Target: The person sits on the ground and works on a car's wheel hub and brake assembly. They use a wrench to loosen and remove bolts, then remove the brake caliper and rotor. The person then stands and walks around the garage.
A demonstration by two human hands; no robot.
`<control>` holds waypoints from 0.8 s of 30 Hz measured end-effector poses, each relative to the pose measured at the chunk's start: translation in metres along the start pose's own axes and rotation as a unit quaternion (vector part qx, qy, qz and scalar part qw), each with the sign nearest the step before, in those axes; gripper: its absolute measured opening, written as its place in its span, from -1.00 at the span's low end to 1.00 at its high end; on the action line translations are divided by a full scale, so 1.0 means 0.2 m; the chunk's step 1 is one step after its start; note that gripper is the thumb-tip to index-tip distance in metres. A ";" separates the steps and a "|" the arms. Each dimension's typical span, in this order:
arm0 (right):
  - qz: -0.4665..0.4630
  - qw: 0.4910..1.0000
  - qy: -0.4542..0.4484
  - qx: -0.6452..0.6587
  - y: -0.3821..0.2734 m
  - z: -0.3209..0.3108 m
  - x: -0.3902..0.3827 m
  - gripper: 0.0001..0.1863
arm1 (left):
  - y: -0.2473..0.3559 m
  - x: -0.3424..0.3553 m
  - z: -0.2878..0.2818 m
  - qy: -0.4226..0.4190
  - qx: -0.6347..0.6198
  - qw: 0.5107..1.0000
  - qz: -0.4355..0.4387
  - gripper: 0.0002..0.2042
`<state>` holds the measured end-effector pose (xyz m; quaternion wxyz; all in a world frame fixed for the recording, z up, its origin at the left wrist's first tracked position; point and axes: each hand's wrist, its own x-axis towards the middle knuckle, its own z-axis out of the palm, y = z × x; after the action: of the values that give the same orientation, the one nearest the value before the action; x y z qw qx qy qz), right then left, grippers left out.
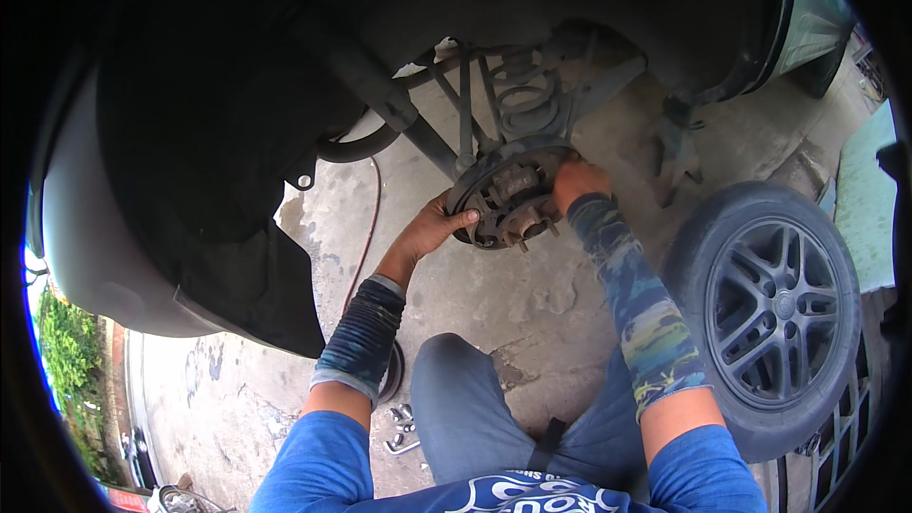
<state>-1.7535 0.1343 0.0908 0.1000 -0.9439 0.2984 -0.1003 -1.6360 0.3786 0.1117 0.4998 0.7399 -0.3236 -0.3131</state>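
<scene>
In the wheel well, a round, rusty drum brake assembly stands exposed, its drum off and a hub with wheel studs at its lower front. My left hand grips the left rim of the assembly, thumb in front and fingers behind it. At the upper right edge, my right hand is closed against the assembly; its fingertips, and anything between them, are hidden from me.
A wheel with its tyre leans at my right. Behind the brake are a coil spring and a shock absorber. A stand is under the car body. Sockets and a wrench lie by my left knee. A thin hose crosses the floor.
</scene>
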 end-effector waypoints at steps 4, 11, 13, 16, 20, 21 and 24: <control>-0.002 1.000 0.000 0.004 0.00 -0.04 -0.01 -0.72 | 0.01 -0.02 0.02 0.018 -0.012 1.000 0.001 -0.24; -0.021 1.000 0.022 -0.002 -0.03 -0.06 -0.03 -0.74 | 0.00 -0.04 0.03 0.011 -0.021 1.000 0.003 -0.28; -0.025 0.999 -0.002 -0.021 -0.03 -0.06 -0.04 -0.75 | -0.02 -0.04 0.03 0.008 -0.016 1.000 0.000 -0.29; -0.010 1.000 0.007 -0.012 -0.03 -0.06 -0.04 -0.77 | -0.02 -0.02 0.02 0.031 0.018 0.999 0.014 -0.19; -0.020 1.000 0.018 -0.004 -0.01 -0.06 -0.04 -0.78 | 0.03 -0.06 0.05 0.047 0.042 0.997 0.040 -0.23; -0.013 1.000 0.024 0.008 -0.01 -0.06 -0.04 -0.76 | 0.04 -0.08 0.07 0.060 0.054 0.996 0.047 -0.26; 0.026 0.998 0.026 0.055 0.00 -0.03 -0.06 -0.68 | 0.13 -0.08 0.13 0.136 0.166 0.966 0.141 -0.39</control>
<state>-1.7648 0.1407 0.0950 0.1466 -0.9260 0.3192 -0.1383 -1.6701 0.3709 0.1310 0.4488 0.7948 -0.4010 -0.0776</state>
